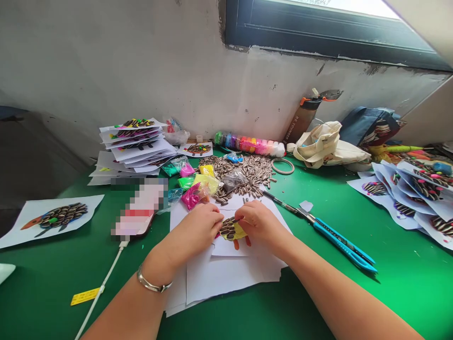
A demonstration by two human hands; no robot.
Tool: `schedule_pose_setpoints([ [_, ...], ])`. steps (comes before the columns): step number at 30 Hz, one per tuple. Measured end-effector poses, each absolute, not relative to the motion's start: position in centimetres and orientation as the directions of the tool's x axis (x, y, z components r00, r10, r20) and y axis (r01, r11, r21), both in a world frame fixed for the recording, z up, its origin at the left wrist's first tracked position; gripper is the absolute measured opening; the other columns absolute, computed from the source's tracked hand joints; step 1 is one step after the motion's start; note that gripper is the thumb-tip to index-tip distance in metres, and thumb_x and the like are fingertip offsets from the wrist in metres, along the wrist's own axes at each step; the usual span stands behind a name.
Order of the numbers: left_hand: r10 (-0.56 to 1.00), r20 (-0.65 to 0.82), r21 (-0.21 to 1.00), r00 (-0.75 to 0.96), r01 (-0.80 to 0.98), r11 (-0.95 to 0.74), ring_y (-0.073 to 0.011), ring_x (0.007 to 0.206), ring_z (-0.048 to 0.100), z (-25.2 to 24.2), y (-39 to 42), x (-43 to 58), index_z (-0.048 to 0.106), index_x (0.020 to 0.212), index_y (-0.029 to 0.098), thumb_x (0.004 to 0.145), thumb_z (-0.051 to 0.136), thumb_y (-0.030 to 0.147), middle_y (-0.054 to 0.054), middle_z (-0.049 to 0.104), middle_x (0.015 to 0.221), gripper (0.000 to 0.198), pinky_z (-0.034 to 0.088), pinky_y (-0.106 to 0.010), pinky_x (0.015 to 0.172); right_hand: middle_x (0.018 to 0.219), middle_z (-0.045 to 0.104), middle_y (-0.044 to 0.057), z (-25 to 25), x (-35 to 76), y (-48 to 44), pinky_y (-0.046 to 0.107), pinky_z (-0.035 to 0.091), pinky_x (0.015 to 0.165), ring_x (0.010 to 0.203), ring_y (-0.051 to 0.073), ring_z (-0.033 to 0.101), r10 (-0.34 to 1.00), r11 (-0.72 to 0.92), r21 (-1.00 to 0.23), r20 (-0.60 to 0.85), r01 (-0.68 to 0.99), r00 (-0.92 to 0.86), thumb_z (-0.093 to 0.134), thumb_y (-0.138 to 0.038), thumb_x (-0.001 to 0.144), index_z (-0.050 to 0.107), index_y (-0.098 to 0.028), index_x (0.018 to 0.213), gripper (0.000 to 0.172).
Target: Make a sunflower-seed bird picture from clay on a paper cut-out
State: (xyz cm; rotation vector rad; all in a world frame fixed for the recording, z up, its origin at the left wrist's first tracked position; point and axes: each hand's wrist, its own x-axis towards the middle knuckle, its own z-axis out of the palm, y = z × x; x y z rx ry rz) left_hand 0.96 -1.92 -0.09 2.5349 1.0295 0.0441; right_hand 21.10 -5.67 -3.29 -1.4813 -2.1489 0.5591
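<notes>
On white sheets (pixel 226 274) in front of me lies a small yellow clay figure (pixel 232 230) with orange feet, partly covered in striped sunflower seeds. My right hand (pixel 260 222) pinches a seed at the figure's top edge. My left hand (pixel 201 225), fingers curled, presses on the paper and the figure's left side. A silver bracelet (pixel 151 283) circles my left wrist. A heap of sunflower seeds (pixel 244 174) lies just beyond my hands.
Small bags of coloured clay (pixel 193 182) lie left of the seeds. Blue scissors (pixel 339 241) and a pen lie to the right. Stacks of finished seed pictures stand at back left (pixel 136 141) and at right (pixel 417 189). A phone (pixel 138 215) with cable, tape ring, bottle and bags are also here.
</notes>
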Motion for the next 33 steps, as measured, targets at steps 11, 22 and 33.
schedule_pose_setpoints([
  [11,0.682,-0.130,0.384,0.720,0.671,-0.635,-0.0158,0.077,0.055,0.17,-2.05,1.08,0.065,0.074,0.016,0.093,0.044,0.015,-0.005,0.060,0.086,0.029,0.042,-0.026,0.066,0.073,0.066,0.002,-3.56,21.15,-5.69,0.027,0.036,0.071,0.077,0.017,0.050,0.932,0.359,-0.563,0.179,0.744,-0.314,0.053,0.000,0.079,0.067,-0.020,0.074,0.025],
  [22,0.694,-0.130,0.374,0.709,0.683,-0.628,-0.0164,0.078,0.054,0.37,-2.44,1.10,0.066,0.073,0.016,0.094,0.045,0.020,-0.006,0.057,0.086,0.029,0.042,-0.027,0.068,0.067,0.064,0.001,-3.86,20.63,-5.79,0.028,0.034,0.068,0.071,0.016,0.048,0.908,0.419,-0.489,0.214,0.765,-0.360,0.058,-0.005,0.082,0.069,-0.019,0.073,0.020],
  [33,0.690,-0.125,0.391,0.713,0.674,-0.626,-0.0154,0.076,0.053,0.09,-2.29,1.06,0.066,0.071,0.016,0.093,0.045,0.019,-0.005,0.057,0.085,0.030,0.041,-0.027,0.067,0.069,0.064,0.000,-3.95,21.53,-5.82,0.030,0.030,0.071,0.073,0.015,0.050,0.946,0.322,-0.408,0.155,0.854,-0.283,0.060,-0.010,0.080,0.068,-0.021,0.068,0.018],
])
